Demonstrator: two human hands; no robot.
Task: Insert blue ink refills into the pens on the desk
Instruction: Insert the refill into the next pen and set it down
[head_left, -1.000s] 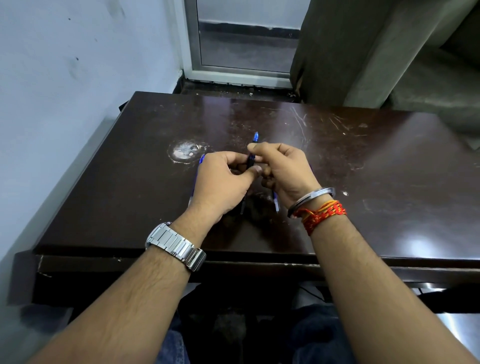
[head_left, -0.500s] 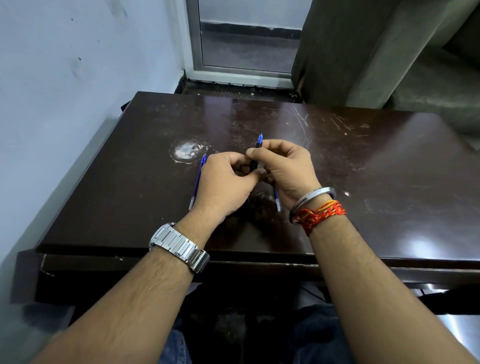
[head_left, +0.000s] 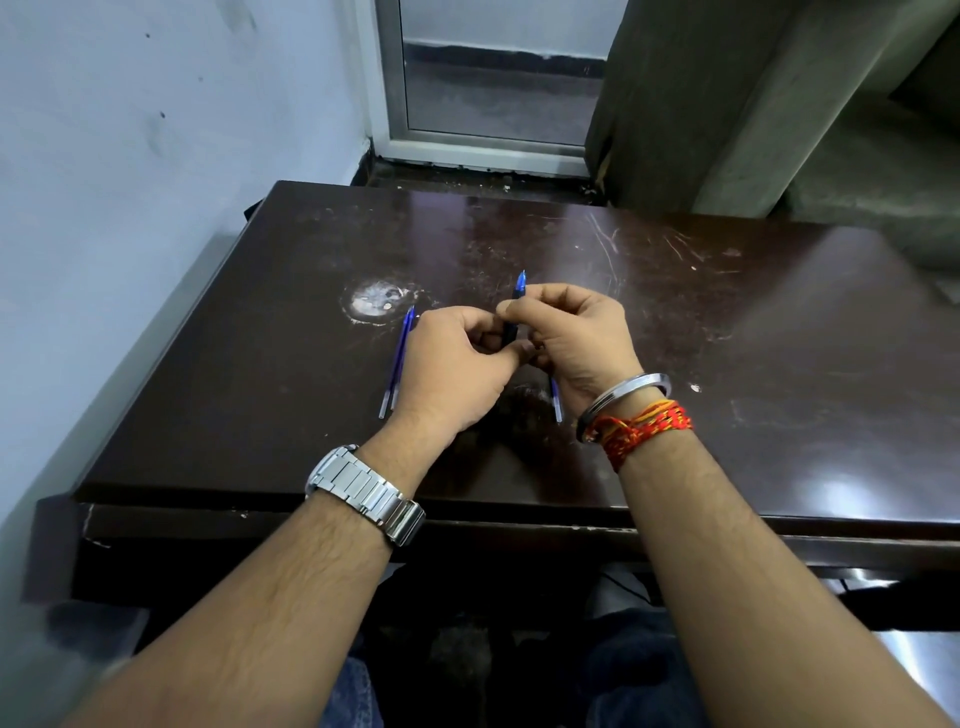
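Blue pen (head_left: 510, 330) in left hand (head_left: 452, 364), right hand (head_left: 582, 338), well inside desk (head_left: 753, 374) edges.

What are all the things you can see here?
pen: one, dark with blue tip, held above the desk between both hands
refills: two it seems, blue, lying on the desk left of the left hand
blue stick: one, blue, on the desk, partly hidden under the right hand
desk: one, dark brown, scratched
worn patch: one, whitish, on the desk by the refills' far ends
wall: pale blue, left
window frame: white, behind the desk
curtain: grey-brown, back right
watch: one, silver, left wrist
bangle: one, silver, right wrist
thread band: red and orange, right wrist
left hand: holds the pen's near end
right hand: holds the pen's far part
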